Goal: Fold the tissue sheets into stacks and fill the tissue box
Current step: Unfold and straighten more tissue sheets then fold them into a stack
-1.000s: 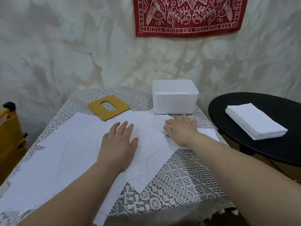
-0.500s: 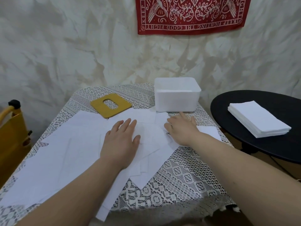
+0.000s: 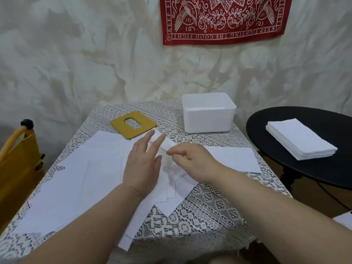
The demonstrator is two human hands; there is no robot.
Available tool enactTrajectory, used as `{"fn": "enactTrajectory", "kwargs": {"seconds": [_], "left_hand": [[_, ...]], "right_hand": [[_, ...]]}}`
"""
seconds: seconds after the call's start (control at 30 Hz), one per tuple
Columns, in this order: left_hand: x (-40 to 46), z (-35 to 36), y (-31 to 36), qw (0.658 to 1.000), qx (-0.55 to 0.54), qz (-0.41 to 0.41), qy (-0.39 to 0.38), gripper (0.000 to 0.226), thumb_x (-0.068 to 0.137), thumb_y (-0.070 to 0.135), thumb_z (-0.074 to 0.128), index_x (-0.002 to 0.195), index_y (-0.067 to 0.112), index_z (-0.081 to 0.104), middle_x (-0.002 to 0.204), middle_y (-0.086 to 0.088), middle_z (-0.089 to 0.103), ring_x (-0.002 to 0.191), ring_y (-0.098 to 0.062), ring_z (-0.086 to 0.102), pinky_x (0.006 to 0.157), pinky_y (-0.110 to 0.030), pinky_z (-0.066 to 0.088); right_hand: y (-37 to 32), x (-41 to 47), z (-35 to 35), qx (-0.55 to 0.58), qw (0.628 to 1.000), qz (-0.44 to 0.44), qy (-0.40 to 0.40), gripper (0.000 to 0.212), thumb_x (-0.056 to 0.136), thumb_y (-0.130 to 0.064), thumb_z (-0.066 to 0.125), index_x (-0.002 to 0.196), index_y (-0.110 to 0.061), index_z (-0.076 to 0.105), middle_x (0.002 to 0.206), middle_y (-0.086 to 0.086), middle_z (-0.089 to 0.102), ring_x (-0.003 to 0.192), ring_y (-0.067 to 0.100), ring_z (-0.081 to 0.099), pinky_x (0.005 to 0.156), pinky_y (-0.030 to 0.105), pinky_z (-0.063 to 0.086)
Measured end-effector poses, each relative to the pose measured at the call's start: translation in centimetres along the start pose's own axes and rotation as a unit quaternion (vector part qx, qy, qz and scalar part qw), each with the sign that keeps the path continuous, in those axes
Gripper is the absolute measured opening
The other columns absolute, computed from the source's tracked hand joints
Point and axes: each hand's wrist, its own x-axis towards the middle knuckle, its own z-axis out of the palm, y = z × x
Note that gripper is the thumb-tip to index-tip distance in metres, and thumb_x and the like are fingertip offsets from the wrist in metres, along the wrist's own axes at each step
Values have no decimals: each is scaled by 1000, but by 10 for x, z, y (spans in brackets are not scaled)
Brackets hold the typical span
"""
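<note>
Single head-worn view, looking forward and down — close over the table [image 3: 200, 206], wall [image 3: 76, 63] behind

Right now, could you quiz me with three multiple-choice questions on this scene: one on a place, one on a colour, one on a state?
1. Where is the neat stack of tissues?
A. in the white box
B. on the black round table
C. on the yellow chair

2. What colour is the slotted lid?
A. red
B. black
C. mustard yellow

3. What is the right hand doing?
A. pinching a tissue sheet
B. lying flat
C. gripping the box

Answers: 1 B, the stack lies on the black round table. 2 C, it lies mustard yellow on the lace cloth. 3 A, its fingers pinch a tissue sheet by the open left hand.
</note>
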Motion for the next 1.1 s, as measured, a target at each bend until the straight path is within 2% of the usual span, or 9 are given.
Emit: {"fn": "enactTrajectory", "kwargs": {"seconds": [0.17, 0.33, 0.47, 0.57, 0.63, 0.77, 0.87, 0.97, 1.1], "left_hand": [[15, -20, 7, 998, 35, 35, 27, 7, 78, 13, 70, 85, 14, 72, 108, -5, 68, 116, -35, 53, 96, -41, 43], [31, -68, 33, 998, -24, -57, 22, 6, 86, 19, 65, 89, 20, 70, 93, 4, 70, 94, -21, 60, 90, -35, 41], [34, -102, 47, 995, -42, -77, 56, 12, 92, 27, 57, 96, 23, 67, 90, 7, 70, 85, -22, 60, 101, -31, 29], [33, -120, 54, 991, -53, -96, 72, 23, 90, 31, 58, 113, 25, 62, 102, 10, 68, 97, -18, 59, 109, -43, 26], [30, -129, 56, 982, -115, -127, 84, 42, 87, 33, 62, 127, 27, 51, 115, 12, 63, 108, -11, 55, 103, -36, 34], [16, -133, 63, 962, -215, -167, 20, 65, 87, 32, 61, 143, 28, 29, 127, 11, 51, 109, -7, 53, 78, -21, 38], [4, -132, 71, 951, -270, -150, -29, 81, 84, 26, 67, 148, 33, 18, 126, 13, 42, 92, 0, 60, 67, -15, 42], [-2, -127, 75, 953, -263, -132, -69, 92, 80, 22, 74, 147, 43, 14, 131, 14, 39, 76, 5, 61, 57, -7, 43], [-5, -117, 81, 951, -261, -143, -87, 93, 80, 16, 73, 145, 47, 15, 140, 5, 43, 67, 3, 62, 66, -16, 48]], "right_hand": [[-9, -7, -9, 47, 992, 40, 109, 20, 83, -14, 65, 101, -19, 73, 95, -8, 70, 85, 2, 60, 84, 19, 44], [-26, -13, -25, 13, 990, 63, 123, 52, 81, -23, 71, 129, -26, 51, 112, -10, 60, 106, 5, 54, 92, 22, 39], [-53, -14, -37, 36, 982, 53, 175, 4, 85, -20, 66, 85, -16, 69, 83, -5, 67, 79, 10, 59, 78, 26, 47], [-72, -21, -47, 157, 964, 61, 206, 21, 89, -18, 62, 68, -22, 59, 60, -8, 53, 50, 0, 44, 51, 15, 35], [-82, -27, -54, 232, 945, 85, 213, 20, 91, -19, 58, 72, -22, 60, 61, -7, 50, 47, 3, 40, 46, 17, 32], [-92, -39, -64, 362, 894, 115, 236, 21, 94, -17, 54, 73, -19, 59, 72, 3, 58, 57, 16, 49, 50, 20, 38], [-89, -49, -68, 412, 864, 148, 249, 20, 94, -13, 53, 74, -14, 57, 79, 11, 58, 73, 23, 54, 68, 33, 44], [-84, -61, -71, 433, 844, 177, 264, 19, 93, -8, 53, 74, -12, 56, 76, 12, 59, 70, 25, 56, 71, 39, 47], [-71, -74, -73, 439, 832, 200, 275, 17, 91, -4, 54, 75, -10, 56, 77, 13, 61, 68, 25, 58, 68, 37, 50]]}}
